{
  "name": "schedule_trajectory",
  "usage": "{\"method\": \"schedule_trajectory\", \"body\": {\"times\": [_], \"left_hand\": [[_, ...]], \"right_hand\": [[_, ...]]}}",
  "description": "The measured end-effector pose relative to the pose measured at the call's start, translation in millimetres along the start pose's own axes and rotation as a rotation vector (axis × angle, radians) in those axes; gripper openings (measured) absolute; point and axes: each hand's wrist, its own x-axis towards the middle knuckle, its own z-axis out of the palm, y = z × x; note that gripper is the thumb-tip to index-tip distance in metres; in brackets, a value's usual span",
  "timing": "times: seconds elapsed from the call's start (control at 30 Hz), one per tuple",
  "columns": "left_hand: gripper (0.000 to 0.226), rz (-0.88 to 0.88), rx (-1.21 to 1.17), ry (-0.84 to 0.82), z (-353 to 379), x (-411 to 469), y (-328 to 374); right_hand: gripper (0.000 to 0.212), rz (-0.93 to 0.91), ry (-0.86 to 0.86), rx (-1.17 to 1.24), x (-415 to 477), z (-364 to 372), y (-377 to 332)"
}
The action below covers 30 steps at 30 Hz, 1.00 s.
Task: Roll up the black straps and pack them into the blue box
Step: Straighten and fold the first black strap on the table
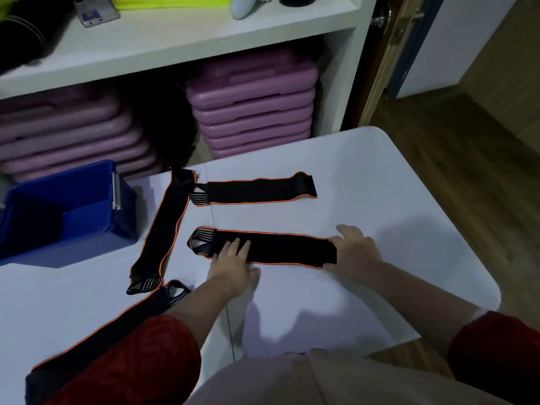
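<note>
Several black straps with orange edges lie flat on the white table (365, 176). The nearest strap (280, 248) runs left to right in front of me. My left hand (233, 264) presses flat on its left part with straight fingers. My right hand (355, 252) holds its right end, thumb at the near edge. A second strap (254, 188) lies farther back, a third strap (162, 229) runs diagonally at the left, and a fourth strap (96, 331) passes under my left sleeve. The blue box (87, 206) stands at the table's left, its inside showing no straps.
Behind the table a white shelf unit (181, 39) holds stacks of purple step boards (251, 103). The table's rounded right corner (493, 293) borders wooden floor (467, 171). A door edge (388, 54) stands at the upper right.
</note>
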Motion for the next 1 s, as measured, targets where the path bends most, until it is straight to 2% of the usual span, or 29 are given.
{"method": "schedule_trajectory", "body": {"times": [0.1, 0.17, 0.3, 0.43, 0.6, 0.73, 0.87, 1.0], "left_hand": [[0.072, -0.040, 0.056, -0.001, -9.4, 15.2, 2.0], [0.069, -0.129, 0.079, 0.006, -18.2, 22.9, 5.5], [0.075, -0.291, 0.048, 0.004, -26.6, 31.4, 13.2], [0.089, -0.190, 0.029, -0.073, -25.2, 38.1, 13.7], [0.093, -0.012, 0.068, -0.122, -38.3, 48.6, 5.6], [0.096, 0.056, 0.076, -0.122, -45.8, 56.4, -1.0], [0.088, 0.070, -0.003, -0.070, -52.7, 57.1, -10.0], [0.082, 0.047, -0.081, 0.009, -59.9, 54.9, -16.7]], "right_hand": [[0.069, -0.138, -0.102, -0.108, -6.3, 4.8, 6.1], [0.069, -0.199, -0.162, -0.144, -10.5, 5.7, 5.3], [0.061, -0.331, -0.154, -0.088, -21.1, 10.2, -5.3], [0.049, -0.388, -0.142, 0.001, -23.1, 11.2, -20.2], [0.041, -0.366, -0.199, 0.036, -7.0, 1.4, -23.3], [0.036, -0.310, -0.242, 0.054, 17.9, -14.8, -20.9], [0.042, -0.214, -0.168, 0.096, 59.8, -30.2, -15.6], [0.060, -0.148, -0.019, 0.127, 105.4, -50.5, -16.1]]}}
